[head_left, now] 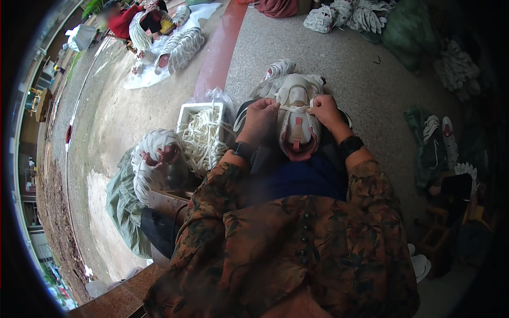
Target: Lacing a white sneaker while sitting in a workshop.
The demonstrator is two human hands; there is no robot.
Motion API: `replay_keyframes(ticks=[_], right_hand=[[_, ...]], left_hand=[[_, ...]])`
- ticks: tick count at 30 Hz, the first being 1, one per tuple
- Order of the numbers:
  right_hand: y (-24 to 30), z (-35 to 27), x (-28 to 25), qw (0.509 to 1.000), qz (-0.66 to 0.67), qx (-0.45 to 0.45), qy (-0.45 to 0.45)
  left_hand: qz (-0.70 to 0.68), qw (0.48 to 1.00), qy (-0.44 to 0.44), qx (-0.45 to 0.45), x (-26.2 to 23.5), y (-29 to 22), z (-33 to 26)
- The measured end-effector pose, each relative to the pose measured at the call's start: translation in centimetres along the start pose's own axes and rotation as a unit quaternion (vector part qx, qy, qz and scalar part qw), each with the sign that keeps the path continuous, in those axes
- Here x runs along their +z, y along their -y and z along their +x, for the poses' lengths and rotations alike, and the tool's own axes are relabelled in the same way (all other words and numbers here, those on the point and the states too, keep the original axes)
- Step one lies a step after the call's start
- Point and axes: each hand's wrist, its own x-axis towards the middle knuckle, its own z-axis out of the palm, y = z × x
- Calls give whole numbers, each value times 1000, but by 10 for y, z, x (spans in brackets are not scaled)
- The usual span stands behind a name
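Left hand (260, 120) and right hand (326, 112) pinch white lace (293, 109) across the shoe (298, 126) between them, its long axis bodyward.

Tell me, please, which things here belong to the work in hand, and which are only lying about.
Belonging to the work:
pale shoe between the hands
white lace, pinched by left hand and right hand
probably the loose laces in the white box

Seemingly only lying about:
dark green sack, upper right
dark red sack, top edge
white shoes heaped between these sacks
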Motion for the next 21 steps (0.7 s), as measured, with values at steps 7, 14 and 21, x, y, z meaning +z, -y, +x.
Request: replay_keyframes(ticks=[7, 14, 21], right_hand=[[26, -43, 10, 960, -230, -111, -115], [45, -55, 7, 958, -265, -99, -38], [14, -45, 19, 981, -119, -73, -131]], left_hand=[[48, 998, 14, 35, 4, 6, -2], [128, 988, -50, 69, 15, 6, 0], [507, 835, -61, 204, 19, 9, 10]])
